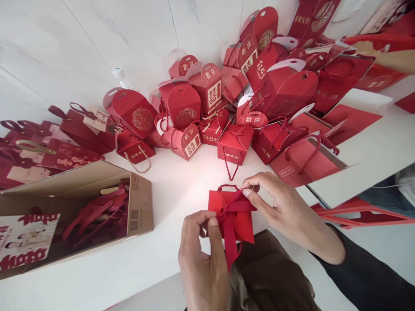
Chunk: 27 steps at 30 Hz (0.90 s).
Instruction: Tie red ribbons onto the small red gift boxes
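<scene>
A small red gift box (244,224) with a red ribbon (229,235) tied across it rests at the near edge of the white table (181,181). My left hand (202,263) pinches the ribbon at the box's left side. My right hand (280,207) pinches the ribbon's other loop near the box's top right corner. A long ribbon tail hangs down between my hands. A cord handle loops over the box's top.
Several finished red gift boxes (233,144) and red bags (304,162) are piled along the back of the table. An open cardboard carton (139,203) with red ribbons lies at the left. Another person's hand (389,56) shows at the top right.
</scene>
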Each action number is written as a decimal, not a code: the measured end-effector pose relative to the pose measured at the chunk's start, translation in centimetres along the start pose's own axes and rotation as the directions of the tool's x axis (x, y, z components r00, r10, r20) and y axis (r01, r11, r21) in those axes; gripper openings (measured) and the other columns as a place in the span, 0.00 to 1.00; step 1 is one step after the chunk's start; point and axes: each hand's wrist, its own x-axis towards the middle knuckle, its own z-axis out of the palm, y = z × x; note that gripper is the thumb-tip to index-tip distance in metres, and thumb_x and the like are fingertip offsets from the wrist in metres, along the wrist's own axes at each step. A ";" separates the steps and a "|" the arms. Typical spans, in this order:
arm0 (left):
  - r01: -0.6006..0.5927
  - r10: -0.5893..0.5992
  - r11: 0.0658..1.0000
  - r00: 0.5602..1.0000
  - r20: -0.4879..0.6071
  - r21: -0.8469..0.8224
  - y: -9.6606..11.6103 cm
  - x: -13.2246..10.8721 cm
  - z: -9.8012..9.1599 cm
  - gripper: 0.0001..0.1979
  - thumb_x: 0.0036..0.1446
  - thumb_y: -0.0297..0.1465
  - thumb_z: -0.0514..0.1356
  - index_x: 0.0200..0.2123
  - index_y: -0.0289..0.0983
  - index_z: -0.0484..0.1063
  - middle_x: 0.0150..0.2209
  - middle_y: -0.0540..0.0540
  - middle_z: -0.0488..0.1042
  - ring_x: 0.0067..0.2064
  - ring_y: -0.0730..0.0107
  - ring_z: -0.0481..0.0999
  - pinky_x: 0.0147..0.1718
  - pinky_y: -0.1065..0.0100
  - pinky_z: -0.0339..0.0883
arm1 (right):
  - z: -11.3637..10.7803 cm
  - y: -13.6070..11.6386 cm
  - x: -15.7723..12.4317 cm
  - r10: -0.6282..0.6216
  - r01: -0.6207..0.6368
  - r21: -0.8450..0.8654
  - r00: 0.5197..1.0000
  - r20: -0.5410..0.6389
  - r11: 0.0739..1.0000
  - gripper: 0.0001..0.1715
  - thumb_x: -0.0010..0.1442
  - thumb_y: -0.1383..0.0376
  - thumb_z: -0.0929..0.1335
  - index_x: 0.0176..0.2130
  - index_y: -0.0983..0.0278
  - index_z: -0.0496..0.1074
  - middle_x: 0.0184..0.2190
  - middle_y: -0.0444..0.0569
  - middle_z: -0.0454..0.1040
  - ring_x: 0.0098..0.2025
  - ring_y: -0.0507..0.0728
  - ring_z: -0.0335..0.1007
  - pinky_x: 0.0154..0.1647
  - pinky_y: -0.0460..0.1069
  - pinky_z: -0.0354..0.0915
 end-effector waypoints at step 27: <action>-0.056 0.055 0.998 0.990 0.127 0.004 0.5 0.1 -1.2 0.06 0.62 0.34 0.61 0.31 0.42 0.71 0.31 0.50 0.71 0.33 0.67 0.65 0.34 0.66 0.62 | -0.3 -0.2 -0.1 0.078 -0.078 0.023 0.997 -0.006 0.997 0.04 0.69 0.65 0.65 0.41 0.59 0.70 0.37 0.47 0.75 0.39 0.56 0.73 0.34 0.49 0.68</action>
